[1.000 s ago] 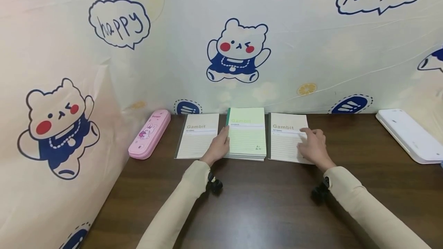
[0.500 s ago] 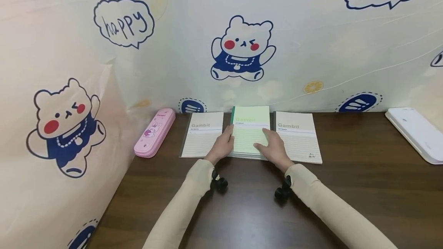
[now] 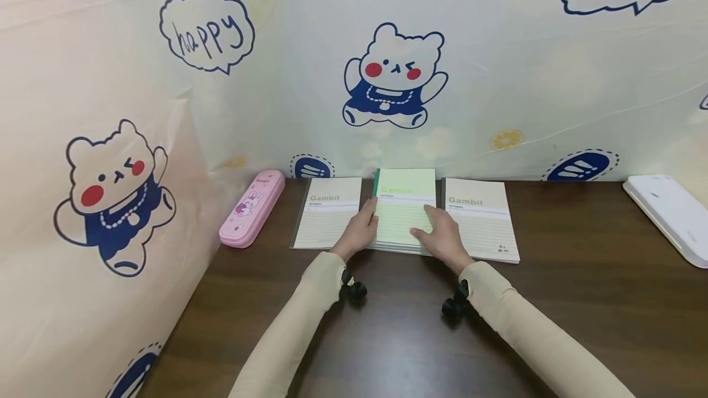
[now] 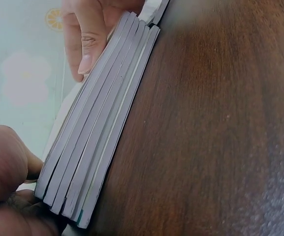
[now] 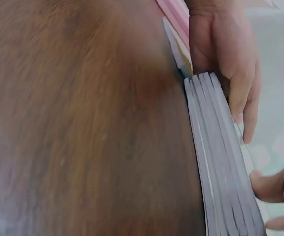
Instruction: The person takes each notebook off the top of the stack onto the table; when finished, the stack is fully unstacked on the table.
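Note:
A stack of several green-covered notebooks [image 3: 406, 217] lies on the table between my hands, its layered near edge of pages showing in both wrist views. My left hand [image 3: 357, 231] holds the stack's left, spine side, with the thumb by the cover and other fingers partly hidden at the spine. On the opposite side, my right hand [image 3: 444, 238] holds the right edge, thumb and forefinger over the top cover [image 5: 246, 152]; its remaining fingers are hidden. A cream notebook [image 3: 326, 214] sits left of the stack, partly behind the left hand. Another cream notebook pile [image 3: 481, 217] lies to the right.
A pink pencil case [image 3: 252, 209] stands beyond the left notebook. Far right on the table is a white case [image 3: 669, 217]. A printed cloth [image 3: 498, 66] hangs directly behind the notebooks. Brown wooden tabletop [image 3: 398, 336] stretches in front of them.
My right hand has left the right cream notebook pile and moved left onto the green stack's right edge. My left hand stays at the stack's left side. The view has shifted slightly.

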`<state>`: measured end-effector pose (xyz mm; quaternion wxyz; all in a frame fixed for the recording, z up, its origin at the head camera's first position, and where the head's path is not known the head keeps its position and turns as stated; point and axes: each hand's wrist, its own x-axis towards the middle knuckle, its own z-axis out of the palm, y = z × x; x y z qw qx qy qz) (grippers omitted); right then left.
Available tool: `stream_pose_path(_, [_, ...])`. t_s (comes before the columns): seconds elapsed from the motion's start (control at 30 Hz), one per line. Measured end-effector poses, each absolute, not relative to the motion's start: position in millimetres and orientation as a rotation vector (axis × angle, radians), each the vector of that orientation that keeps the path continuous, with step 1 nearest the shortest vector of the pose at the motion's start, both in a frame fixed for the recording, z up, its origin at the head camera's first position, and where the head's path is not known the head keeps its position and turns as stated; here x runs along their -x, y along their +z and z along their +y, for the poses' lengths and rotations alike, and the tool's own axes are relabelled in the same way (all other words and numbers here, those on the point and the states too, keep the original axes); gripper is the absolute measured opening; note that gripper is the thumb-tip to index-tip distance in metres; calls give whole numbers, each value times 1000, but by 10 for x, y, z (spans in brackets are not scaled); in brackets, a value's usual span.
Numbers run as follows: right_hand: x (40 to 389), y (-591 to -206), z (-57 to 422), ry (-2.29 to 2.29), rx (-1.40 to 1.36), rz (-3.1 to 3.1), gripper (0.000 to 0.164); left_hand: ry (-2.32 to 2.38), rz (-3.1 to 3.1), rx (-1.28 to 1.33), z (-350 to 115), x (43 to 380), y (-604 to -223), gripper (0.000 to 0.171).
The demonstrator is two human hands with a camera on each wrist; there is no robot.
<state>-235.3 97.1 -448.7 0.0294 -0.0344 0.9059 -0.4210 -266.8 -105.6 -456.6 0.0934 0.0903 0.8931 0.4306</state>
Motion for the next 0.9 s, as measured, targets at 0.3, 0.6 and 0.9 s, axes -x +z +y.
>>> stream_pose_path(0.3, [2382,-4398,986,-1378,-130,2780,71,1272,2651,-235,-1056,2661,-4598,54])
stream_pose_path(0.6, [2448,-4200,1078,-1600,-161,2736,44,1149,2692,-319,-1042,2689,-4539,53])
stream_pose_path(0.9, [2512,-4187,1142,-1624,-151,2547,47,1153,2699,-314,-1029,2676,-4532,53])
